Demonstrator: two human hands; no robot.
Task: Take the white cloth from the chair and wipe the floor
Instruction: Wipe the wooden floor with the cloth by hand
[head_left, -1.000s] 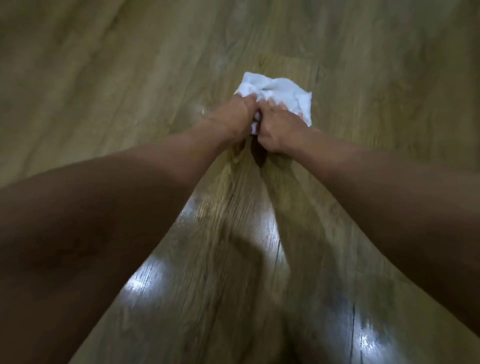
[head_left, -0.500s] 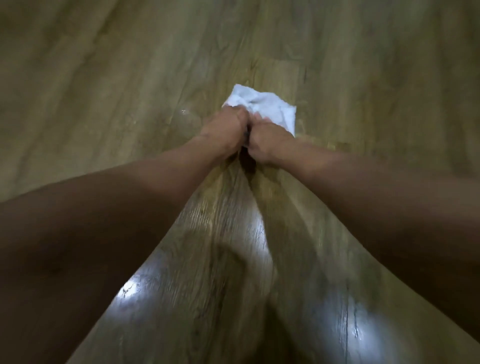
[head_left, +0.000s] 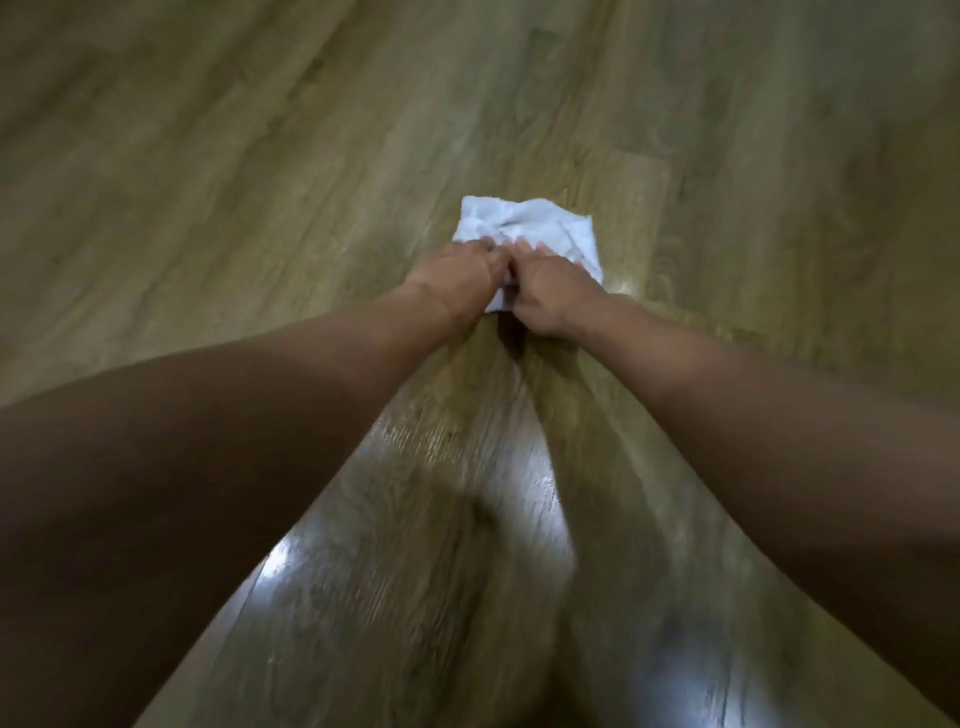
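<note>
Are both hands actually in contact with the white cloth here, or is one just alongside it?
Touching, both. The head view shows the left hand and right hand pressed side by side on the near edge of the white cloth, which lies on the wooden floor.

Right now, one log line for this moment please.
phase: wiping | left hand: pressing white cloth | right hand: pressing it too | cloth: crumpled, on wood floor | chair: out of view

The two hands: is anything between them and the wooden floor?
Yes. In the head view, the white cloth lies flat on the floor, and the left hand and right hand press on its near edge.
</note>
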